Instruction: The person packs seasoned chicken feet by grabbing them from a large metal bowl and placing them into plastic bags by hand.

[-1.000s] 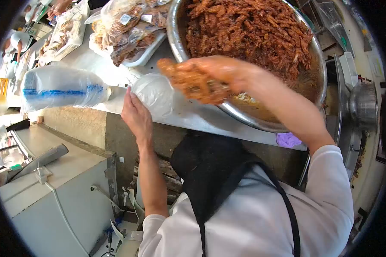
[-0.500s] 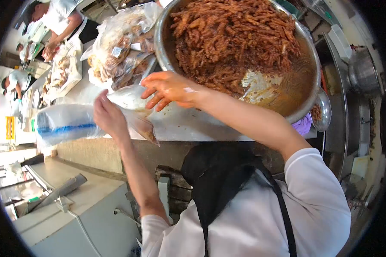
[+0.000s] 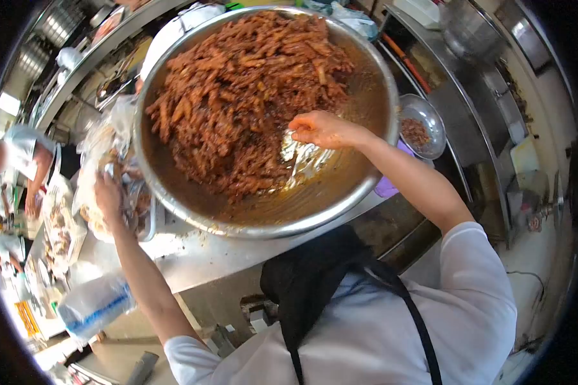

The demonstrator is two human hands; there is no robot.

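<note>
A wide metal bowl [image 3: 382, 173] holds a big heap of reddish-brown sauced pieces [image 3: 237, 96] that look like chicken feet. Over the bare, sauce-smeared right part of the bowl is my right hand [image 3: 321, 130], its fingers curled together and stained orange; whether anything is in them is hidden. My left hand [image 3: 109, 196] reaches to the filled clear bags [image 3: 96, 167] left of the bowl and rests on or against them. Its fingers are partly hidden and blurred. The roll of clear bags with a blue stripe [image 3: 96, 307] lies at the table's lower left.
A small metal bowl [image 3: 435, 128] with reddish bits stands right of the big bowl, near a purple cloth [image 3: 386, 186]. A white basket of pale food [image 3: 64, 224] stands at the left. Co-workers [image 3: 29, 151] stand beyond it. Metal shelving [image 3: 481, 128] runs along the right.
The view has swung toward the bowl. My right hand, which held sauced pieces a second ago, has moved over the bowl. My left hand has gone from the clear bag to the filled bags.
</note>
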